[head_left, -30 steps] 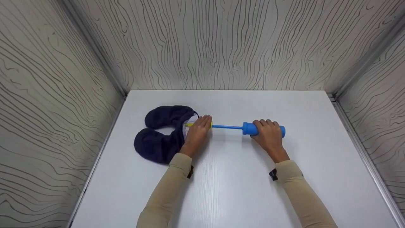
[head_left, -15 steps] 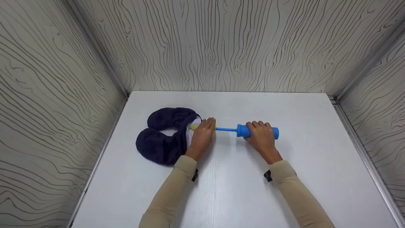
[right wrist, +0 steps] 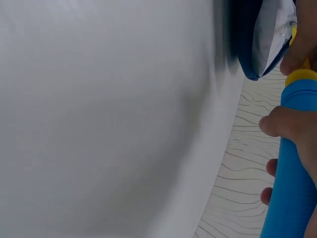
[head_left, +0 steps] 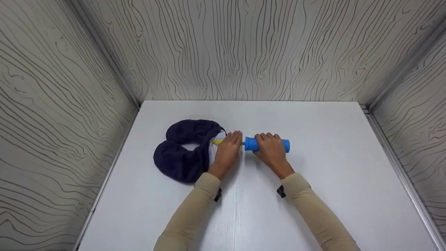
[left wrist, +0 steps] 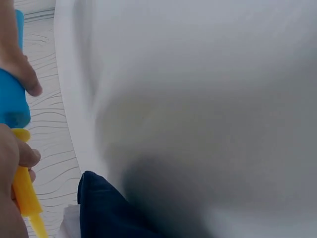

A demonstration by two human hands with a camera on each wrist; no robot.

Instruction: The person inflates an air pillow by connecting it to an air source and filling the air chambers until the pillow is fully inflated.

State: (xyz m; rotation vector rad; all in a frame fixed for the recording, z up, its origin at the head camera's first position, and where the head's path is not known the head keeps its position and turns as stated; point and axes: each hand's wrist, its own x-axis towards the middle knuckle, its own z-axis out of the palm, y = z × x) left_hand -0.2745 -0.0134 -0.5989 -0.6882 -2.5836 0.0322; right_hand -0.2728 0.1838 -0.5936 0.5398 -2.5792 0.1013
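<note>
A navy U-shaped neck pillow (head_left: 183, 162) lies on the white table, its white inner part (head_left: 212, 153) showing at the right side. My left hand (head_left: 227, 150) grips the yellow nozzle end (left wrist: 26, 191) of a hand pump beside that opening. The yellow tip (head_left: 217, 142) points left into the white part; in the right wrist view it meets the pale inner material. Around the pump's blue barrel (right wrist: 292, 183) my right hand (head_left: 272, 150) is wrapped. Only a short bit of blue rod shows between barrel and yellow end in the head view.
The white table (head_left: 331, 202) ends at a patterned back wall (head_left: 230, 52). Similar panels stand at left (head_left: 52, 115) and right (head_left: 418, 87), with metal strips along the edges.
My right hand has pushed the blue barrel left toward my left hand, so much less rod shows. My left hand and the pillow appear slightly further right.
</note>
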